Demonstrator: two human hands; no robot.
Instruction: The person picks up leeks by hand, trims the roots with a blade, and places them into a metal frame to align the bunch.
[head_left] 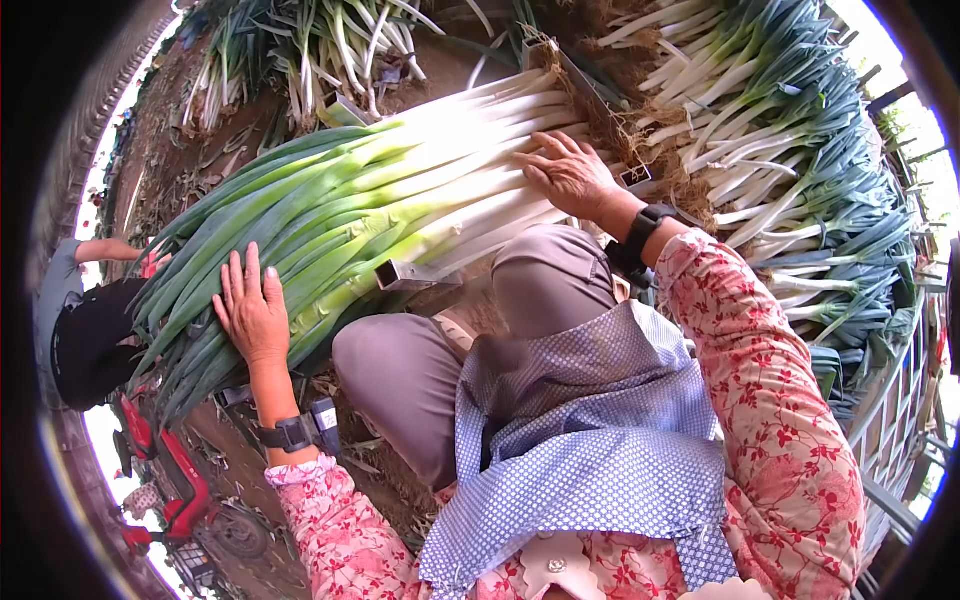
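Note:
A wide bundle of leeks (400, 190) lies across a metal frame (400, 276) in front of my knees, green leaves to the left and white stalks and roots to the right. My left hand (253, 300) rests on the green leaves with its fingers spread. Flat on the white stalks near the root end is my right hand (572, 178), its fingers apart. Neither hand is wrapped round a leek. The undersides of both palms are hidden.
A long pile of leeks (800, 170) runs down the right side, beside a metal rack (895, 420). More leeks (375, 40) lie on the soil at the top. A person (90, 330) is at the far left, above a red vehicle (185, 485).

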